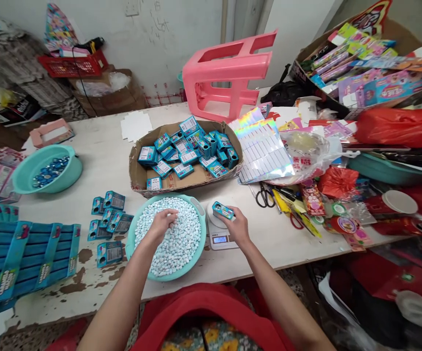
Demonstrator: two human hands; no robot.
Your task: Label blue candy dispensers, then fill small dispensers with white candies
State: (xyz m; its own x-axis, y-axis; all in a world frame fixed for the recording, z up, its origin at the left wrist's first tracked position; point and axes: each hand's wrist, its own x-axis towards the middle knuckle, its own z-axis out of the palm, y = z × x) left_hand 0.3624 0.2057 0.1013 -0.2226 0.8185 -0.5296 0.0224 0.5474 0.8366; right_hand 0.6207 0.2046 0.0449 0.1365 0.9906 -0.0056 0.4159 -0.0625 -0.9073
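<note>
My left hand point(163, 224) is over a mint-green basin point(201, 214) filled with small white candies point(176, 251). Its fingers are curled together at the surface of the candies; whatever they hold is hidden. In my right hand point(239, 226) is a small blue printed box point(222, 210), gripped at its right end and tilted, with a round hole showing near its left end. The box is just above the round plate of a white kitchen scale point(224, 242), whose display is lit. Whether the box touches the plate, I cannot tell.
Behind the basin, a cardboard tray point(185, 184) holds several blue boxes. More boxes point(109, 254) stand left of the basin, near stacked blue cartons point(9, 273) and a green bowl point(50, 185). Scissors point(265, 196), label sheets point(264, 151) and a pink stool point(229, 73) occupy the right and back.
</note>
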